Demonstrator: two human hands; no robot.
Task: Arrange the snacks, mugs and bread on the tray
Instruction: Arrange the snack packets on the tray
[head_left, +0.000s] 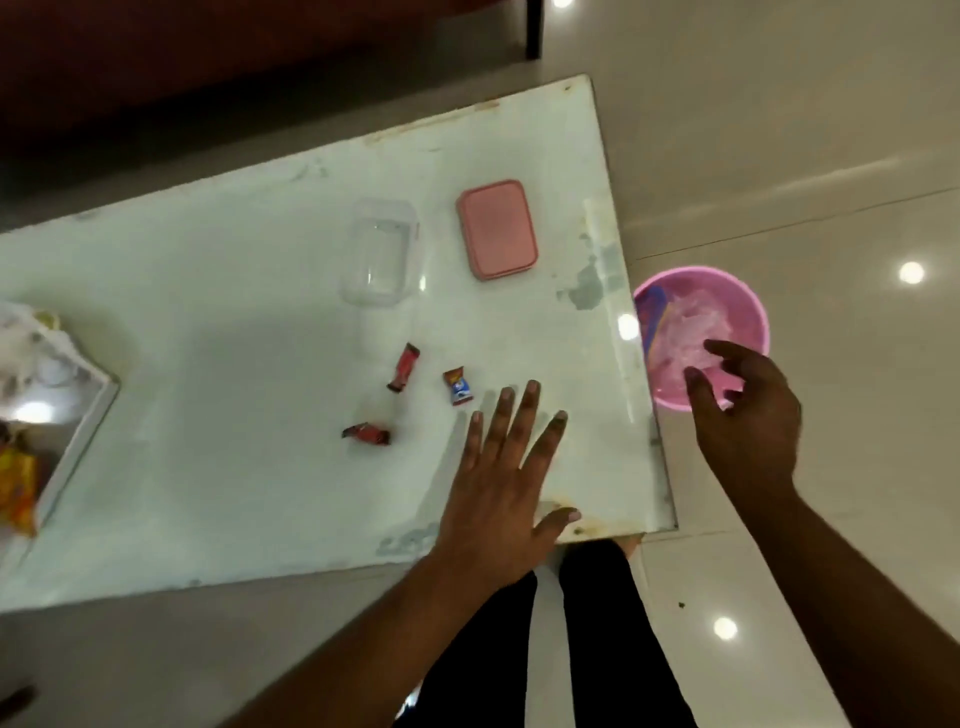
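Snacks (403, 368) — beside empty clear container (381, 253)

Two bare forearms without sleeves, rings or watch, and legs (597, 649) in black trousers at the frame's bottom centre.

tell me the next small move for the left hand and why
Probably slide the left hand, lying flat and empty on the white table, forward to pinch the nearest snack, the orange and blue wrapped candy. Three wrapped candies lie loose just ahead of its fingertips, none yet on the tray at the far left. The right hand is open over the pink basin.
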